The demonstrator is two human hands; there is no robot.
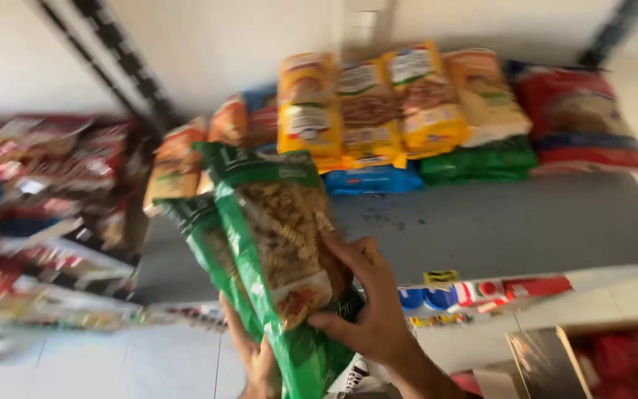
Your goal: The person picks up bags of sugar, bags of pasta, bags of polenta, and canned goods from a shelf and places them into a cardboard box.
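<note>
Two green pasta bags with clear windows showing spiral pasta (271, 236) are held together in front of a grey shelf (496, 222). My right hand (367, 307) grips the front bag from the right side, fingers across its lower half. My left hand (256, 358) sits beneath the bags at the bottom edge and supports them from below; most of it is hidden by the bags.
Yellow and orange packets (367, 103) lean against the shelf's back wall, with blue (374, 179) and green (478, 162) packs under them and a red bag (577, 122) at the right. Red packets (53, 170) fill the shelf at left. A cardboard box (548, 362) stands at bottom right.
</note>
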